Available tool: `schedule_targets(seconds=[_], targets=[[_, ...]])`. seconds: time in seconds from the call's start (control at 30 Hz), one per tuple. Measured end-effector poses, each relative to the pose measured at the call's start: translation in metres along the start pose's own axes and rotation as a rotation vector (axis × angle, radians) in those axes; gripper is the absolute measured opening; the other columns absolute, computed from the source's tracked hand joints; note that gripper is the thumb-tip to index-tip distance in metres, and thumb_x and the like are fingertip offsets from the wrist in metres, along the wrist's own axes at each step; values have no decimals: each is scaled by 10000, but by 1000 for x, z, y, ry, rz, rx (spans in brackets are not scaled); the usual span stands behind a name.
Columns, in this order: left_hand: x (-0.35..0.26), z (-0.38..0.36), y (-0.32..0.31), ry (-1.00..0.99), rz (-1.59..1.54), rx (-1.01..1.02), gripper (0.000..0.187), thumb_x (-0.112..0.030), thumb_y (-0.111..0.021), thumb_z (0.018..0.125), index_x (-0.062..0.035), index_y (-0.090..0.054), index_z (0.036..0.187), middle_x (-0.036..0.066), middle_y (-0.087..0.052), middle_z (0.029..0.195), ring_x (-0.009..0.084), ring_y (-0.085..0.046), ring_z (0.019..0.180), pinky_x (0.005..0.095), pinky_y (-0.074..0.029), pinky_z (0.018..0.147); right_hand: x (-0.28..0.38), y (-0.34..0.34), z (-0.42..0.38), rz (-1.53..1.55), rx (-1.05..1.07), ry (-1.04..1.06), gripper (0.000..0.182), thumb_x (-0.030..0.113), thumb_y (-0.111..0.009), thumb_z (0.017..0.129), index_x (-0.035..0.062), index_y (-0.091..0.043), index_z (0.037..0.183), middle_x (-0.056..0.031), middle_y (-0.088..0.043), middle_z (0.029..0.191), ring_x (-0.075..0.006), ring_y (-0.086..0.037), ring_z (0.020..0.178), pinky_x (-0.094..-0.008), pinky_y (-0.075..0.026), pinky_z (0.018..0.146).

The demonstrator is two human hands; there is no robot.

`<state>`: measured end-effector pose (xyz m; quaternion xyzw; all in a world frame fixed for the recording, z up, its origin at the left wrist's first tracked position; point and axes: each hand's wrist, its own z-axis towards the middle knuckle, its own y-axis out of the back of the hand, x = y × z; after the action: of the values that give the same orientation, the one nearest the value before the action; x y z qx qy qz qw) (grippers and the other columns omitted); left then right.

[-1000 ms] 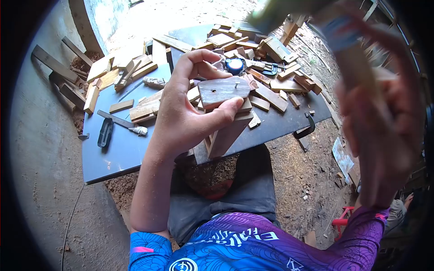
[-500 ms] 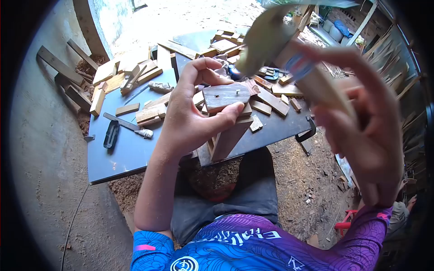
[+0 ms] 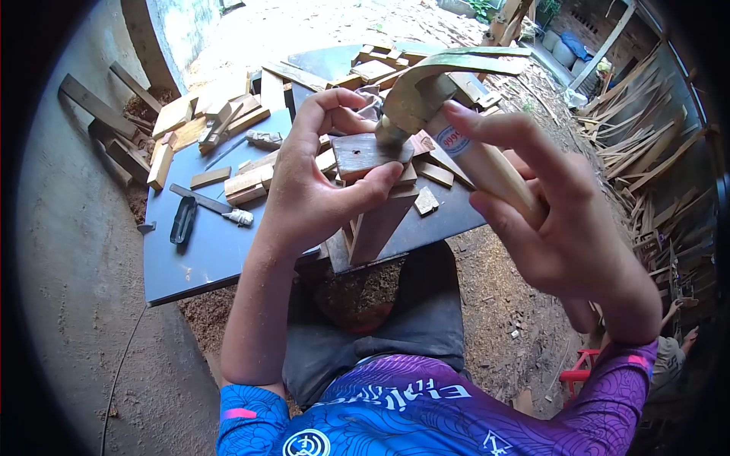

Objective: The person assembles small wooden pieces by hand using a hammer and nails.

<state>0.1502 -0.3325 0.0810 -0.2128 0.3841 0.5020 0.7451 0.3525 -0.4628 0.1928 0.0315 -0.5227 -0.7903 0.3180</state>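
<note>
My left hand [image 3: 319, 175] grips a small dark wooden block [image 3: 357, 155] with a hole in its top, thumb on the near side and fingers behind. Under the block stands an upright wooden piece [image 3: 380, 228] at the table's near edge. A claw hammer [image 3: 418, 95] has its face down on the right part of the block, where it hides the nail. Around the hammer's pale wooden handle [image 3: 498, 178] my right hand [image 3: 559, 197] is closed, with the index finger stretched along it.
A blue-grey table [image 3: 171, 266] bears many wood offcuts [image 3: 247, 186], a black tray-like object [image 3: 183, 220] and a flat blade [image 3: 199, 199] with a wrapped end. Wood strips [image 3: 646, 152] lean at the right. A red stool [image 3: 579, 374] and part of another person [image 3: 673, 361] are at lower right.
The hammer has come down and left from its raised position onto the block, my right hand moving with it. My left hand still holds the block; the view has shifted slightly.
</note>
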Motion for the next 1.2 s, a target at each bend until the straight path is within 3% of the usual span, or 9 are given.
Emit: schedule_targets(seconds=[0.1,0.13,0.2,0.27,0.47,0.5,0.67,0.77,1.2], targets=[[4,-1,-3,21,-57,-17,674,-156,-854,755,-40,-511,1324,84,-664,1048,178,-648,1056,357,-524,1004,16,24,4,206,-54,-125,538,7,-648,925,89,-514,1439,-22,-650,805,-29,-535,544,-201,-380,469],[4,-1,-4,30,-57,-25,674,-156,-854,755,-40,-511,1324,84,-664,1048,178,-648,1056,357,-524,1004,33,10,6,296,-393,-303,494,34,-634,949,71,-507,1425,-46,-675,844,-30,-545,527,-208,-405,454],[-1,0,-3,26,-18,-8,672,-165,-851,763,-40,-508,1327,90,-666,1059,181,-648,1066,357,-523,1005,22,11,-5,180,-357,-239,486,14,-627,948,72,-511,1417,-56,-701,887,-35,-565,556,-219,-444,501],[-5,-1,-1,81,-43,16,674,-182,-851,773,-37,-504,1333,97,-668,1073,183,-649,1072,353,-516,1011,-1,-6,-3,12,-13,29,491,-1,-622,947,69,-504,1419,-76,-721,936,-34,-575,597,-238,-472,563],[-1,-3,-18,30,-18,77,772,-299,-896,773,-35,-467,1358,118,-674,1154,216,-653,1125,372,-500,1023,6,9,-17,271,71,-324,635,80,-627,999,78,-355,1573,-36,-643,766,-27,-557,580,-206,-424,527],[0,-3,-22,-144,91,168,869,-247,-926,756,-67,-418,1438,112,-645,1250,225,-597,1252,389,-451,1105,1,5,-23,376,-62,-352,639,120,-628,1012,79,-337,1580,-29,-621,739,-32,-548,549,-200,-417,493],[19,-6,-67,-173,-87,288,1010,-69,-887,723,-117,-314,1554,138,-535,1412,294,-557,1324,408,-451,1141,-5,-15,-62,544,-513,-630,685,212,-681,999,98,-333,1578,-61,-593,740,-64,-509,471,-189,-413,414],[32,-5,-92,-190,38,151,1089,-126,-929,675,-80,-316,1573,163,-567,1361,330,-599,1246,432,-491,1097,-20,-20,-96,554,-553,-688,695,205,-690,989,117,-328,1576,-77,-592,761,-79,-499,466,-200,-430,404],[84,-17,-182,17,260,276,923,-107,-885,663,-33,-436,1466,212,-647,1183,395,-633,1112,457,-519,987,-83,-49,-201,879,-617,-984,675,150,-597,1038,161,-227,1602,-167,-598,906,-159,-596,529,-256,-520,426]])
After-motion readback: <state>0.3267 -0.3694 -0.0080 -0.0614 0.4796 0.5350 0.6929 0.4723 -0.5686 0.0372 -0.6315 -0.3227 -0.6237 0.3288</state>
